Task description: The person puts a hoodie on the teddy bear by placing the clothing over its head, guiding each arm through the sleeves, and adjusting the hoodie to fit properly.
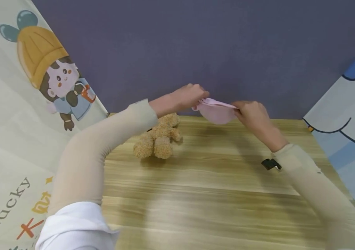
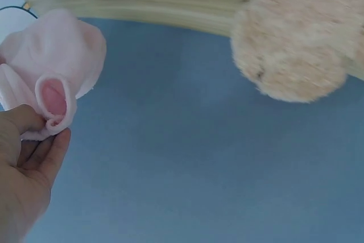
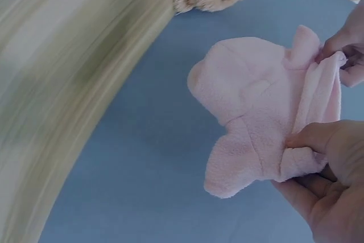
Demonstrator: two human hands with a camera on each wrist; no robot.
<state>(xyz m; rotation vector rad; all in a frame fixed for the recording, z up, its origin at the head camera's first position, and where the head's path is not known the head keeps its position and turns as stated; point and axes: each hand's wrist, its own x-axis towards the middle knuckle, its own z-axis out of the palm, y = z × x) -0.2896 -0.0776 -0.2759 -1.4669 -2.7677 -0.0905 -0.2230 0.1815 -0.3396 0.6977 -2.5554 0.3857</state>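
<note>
Between both hands hangs a small pink fleece toy garment, raised above the far edge of the table. It has short sleeve-like openings and a rounded body in the right wrist view. My left hand pinches one end of its edge, thumb over fingers, close by a round opening. The opposite end of that edge is pinched by my right hand, so the edge is stretched between them. A light brown plush teddy bear lies on the table below my left forearm, its head partly hidden by that arm.
The wood-grain table reaches back to a dark blue-grey panel. Near my right sleeve lies a small black object. Cartoon-printed curtains stand on the left and right sides.
</note>
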